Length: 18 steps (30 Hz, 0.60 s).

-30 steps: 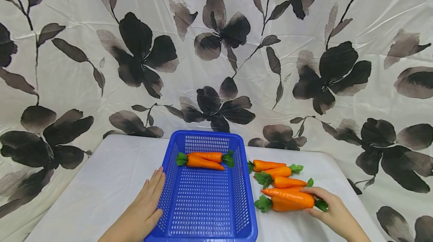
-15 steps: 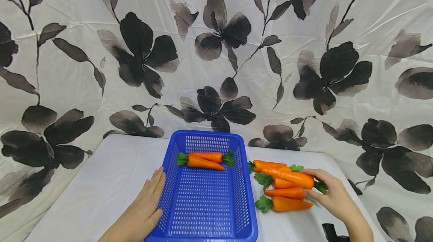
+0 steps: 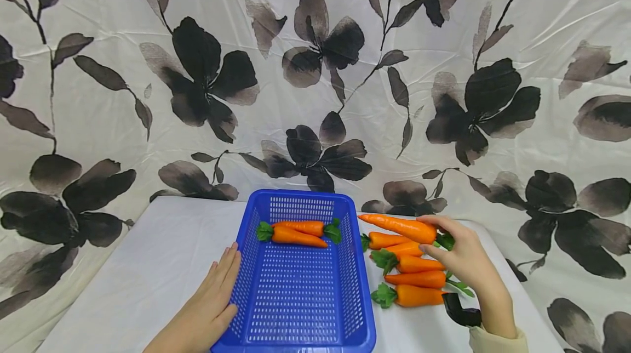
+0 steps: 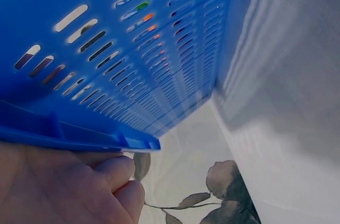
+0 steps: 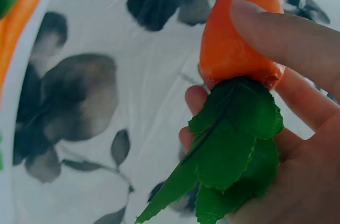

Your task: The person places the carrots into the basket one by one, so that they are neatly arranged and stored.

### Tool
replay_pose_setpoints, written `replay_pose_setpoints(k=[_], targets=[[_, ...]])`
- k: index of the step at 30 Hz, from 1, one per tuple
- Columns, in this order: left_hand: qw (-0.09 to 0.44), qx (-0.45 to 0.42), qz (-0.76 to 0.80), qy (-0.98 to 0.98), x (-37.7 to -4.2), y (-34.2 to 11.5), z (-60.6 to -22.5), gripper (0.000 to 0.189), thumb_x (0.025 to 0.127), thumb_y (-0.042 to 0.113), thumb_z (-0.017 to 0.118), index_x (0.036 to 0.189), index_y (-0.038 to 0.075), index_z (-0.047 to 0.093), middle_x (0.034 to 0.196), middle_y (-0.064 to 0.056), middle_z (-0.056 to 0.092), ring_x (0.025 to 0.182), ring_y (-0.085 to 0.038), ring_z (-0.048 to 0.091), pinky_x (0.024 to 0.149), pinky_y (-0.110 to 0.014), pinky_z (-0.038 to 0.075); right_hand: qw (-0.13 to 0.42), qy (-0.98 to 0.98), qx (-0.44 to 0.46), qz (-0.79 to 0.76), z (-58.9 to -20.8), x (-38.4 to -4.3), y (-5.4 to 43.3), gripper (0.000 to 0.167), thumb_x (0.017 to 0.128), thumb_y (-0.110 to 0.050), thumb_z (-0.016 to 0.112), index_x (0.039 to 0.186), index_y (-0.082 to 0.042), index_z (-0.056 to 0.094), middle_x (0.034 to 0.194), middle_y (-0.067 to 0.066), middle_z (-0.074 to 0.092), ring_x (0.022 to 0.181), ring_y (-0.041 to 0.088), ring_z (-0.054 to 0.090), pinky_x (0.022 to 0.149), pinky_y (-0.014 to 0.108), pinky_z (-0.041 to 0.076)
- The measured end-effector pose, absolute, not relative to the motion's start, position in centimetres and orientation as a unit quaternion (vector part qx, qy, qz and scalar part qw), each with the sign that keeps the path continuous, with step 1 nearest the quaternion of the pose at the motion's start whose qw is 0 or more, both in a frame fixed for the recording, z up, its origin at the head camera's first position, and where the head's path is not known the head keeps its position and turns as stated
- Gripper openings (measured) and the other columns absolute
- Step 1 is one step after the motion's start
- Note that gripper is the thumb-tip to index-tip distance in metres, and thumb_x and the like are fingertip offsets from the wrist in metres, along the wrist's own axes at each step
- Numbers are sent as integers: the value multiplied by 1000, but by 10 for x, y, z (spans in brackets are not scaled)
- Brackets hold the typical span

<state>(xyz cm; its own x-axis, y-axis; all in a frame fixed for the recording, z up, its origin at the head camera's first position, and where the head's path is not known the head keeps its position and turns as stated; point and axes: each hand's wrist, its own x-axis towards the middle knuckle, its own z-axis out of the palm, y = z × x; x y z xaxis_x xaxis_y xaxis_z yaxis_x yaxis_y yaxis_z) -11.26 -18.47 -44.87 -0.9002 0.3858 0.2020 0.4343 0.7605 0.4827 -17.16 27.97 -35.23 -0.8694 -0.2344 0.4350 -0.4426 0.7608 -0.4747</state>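
My right hand (image 3: 463, 246) grips a carrot (image 3: 401, 226) by its thick end, lifted above the back of the carrot row, its tip pointing left toward the basket. In the right wrist view the thumb lies across the held carrot (image 5: 239, 38), whose green leaves (image 5: 239, 139) hang by the palm. My left hand (image 3: 209, 298) rests with straight fingers along the left rim of the blue basket (image 3: 296, 298). In the left wrist view that hand (image 4: 69, 187) touches the underside of the rim. Two carrots (image 3: 298, 237) lie side by side at the basket's far end.
Right of the basket, several carrots (image 3: 419, 279) lie in a column on the white table (image 3: 128, 282), leaves facing alternate ways. A floral cloth (image 3: 315, 95) hangs behind the table. A black strap-like piece (image 3: 460, 312) sits by the right wrist.
My right hand has lifted the carrot off the near part of the row and carried it back, up and slightly left. The left hand and the basket stay put.
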Motion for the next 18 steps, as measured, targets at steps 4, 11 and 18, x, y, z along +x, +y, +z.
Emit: replay_pose_setpoints(k=[4,11,18], targets=[[57,-227,-266,-935,-113,-185,-450,82,87,5,54,156,-5,12,166,-16,2,152,-33,2,113,-17,-15,157,-922,185,304,-341,-179,265,50,78,1,80,124,-9,65,118,9,67,104,29,62,92,52,50],[75,-237,-260,-933,-114,-187,-453,82,85,4,54,156,-6,12,165,-18,3,152,-32,1,113,-19,-15,124,-920,170,331,-317,-189,234,47,81,-2,78,125,-9,65,119,13,66,102,30,59,92,55,48],[75,-235,-261,-933,-113,-187,-453,82,86,4,54,156,-6,13,166,-17,3,152,-31,1,114,-19,-14,97,-910,154,372,-301,-203,202,46,82,-3,77,127,-8,65,114,15,67,94,28,62,85,46,52]])
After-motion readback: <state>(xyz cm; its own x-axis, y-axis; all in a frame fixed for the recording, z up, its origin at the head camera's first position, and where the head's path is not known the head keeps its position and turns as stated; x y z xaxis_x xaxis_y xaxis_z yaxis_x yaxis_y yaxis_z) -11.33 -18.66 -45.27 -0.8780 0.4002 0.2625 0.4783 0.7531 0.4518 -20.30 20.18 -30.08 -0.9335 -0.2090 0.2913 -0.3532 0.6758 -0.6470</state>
